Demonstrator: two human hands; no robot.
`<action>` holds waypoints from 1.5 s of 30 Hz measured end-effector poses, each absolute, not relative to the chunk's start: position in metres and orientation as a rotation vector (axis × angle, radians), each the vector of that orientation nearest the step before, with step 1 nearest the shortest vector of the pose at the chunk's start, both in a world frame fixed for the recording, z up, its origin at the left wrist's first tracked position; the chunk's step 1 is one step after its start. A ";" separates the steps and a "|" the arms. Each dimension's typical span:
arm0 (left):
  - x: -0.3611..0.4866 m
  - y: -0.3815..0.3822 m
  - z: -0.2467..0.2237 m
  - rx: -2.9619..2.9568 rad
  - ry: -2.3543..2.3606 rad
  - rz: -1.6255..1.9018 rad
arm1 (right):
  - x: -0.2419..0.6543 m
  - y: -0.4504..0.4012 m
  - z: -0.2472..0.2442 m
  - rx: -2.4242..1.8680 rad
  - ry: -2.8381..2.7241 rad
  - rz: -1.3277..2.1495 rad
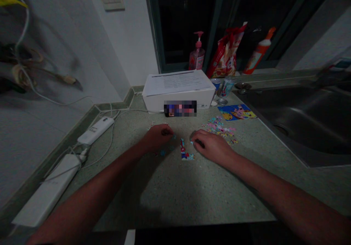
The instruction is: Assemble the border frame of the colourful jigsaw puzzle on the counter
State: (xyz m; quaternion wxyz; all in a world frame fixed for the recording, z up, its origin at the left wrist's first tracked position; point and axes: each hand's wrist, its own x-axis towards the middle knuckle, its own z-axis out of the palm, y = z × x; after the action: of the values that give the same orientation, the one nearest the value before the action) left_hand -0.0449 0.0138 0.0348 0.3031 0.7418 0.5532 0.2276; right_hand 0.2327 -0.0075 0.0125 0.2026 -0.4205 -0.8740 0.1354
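Observation:
An L-shaped strip of joined jigsaw puzzle pieces (183, 153) lies on the counter between my hands. My right hand (212, 145), just right of the strip, is closed in a pinch on a small pale-blue puzzle piece (191, 142). On the other side, my left hand (157, 136) has its fingertips pinched at a small teal puzzle piece (174, 137). Several loose pieces (162, 153) lie below and behind the left hand, partly in its shadow. Beyond the right hand spreads a pile of mixed-colour puzzle pieces (219, 127).
A white box (178, 87) stands at the back, a phone with a blurred screen (180, 109) leaning on it. Right are a picture card (237, 112), cans (227, 87) and a metal sink (307, 117). Power strips (49, 190) and cables lie left.

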 end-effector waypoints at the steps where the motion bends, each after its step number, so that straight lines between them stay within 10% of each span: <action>1: -0.038 0.018 0.034 1.969 1.455 0.592 | 0.232 -0.008 0.013 -1.172 -2.441 0.380; 45: -0.010 0.027 0.025 2.153 1.484 0.452 | 0.230 -0.010 0.016 -1.192 -2.471 0.358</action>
State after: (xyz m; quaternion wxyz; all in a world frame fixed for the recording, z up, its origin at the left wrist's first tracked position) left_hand -0.0104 0.0274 0.0252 0.2415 0.7872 0.5428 0.1653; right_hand 0.2298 -0.0102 0.0155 0.1864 -0.4231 -0.8776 0.1270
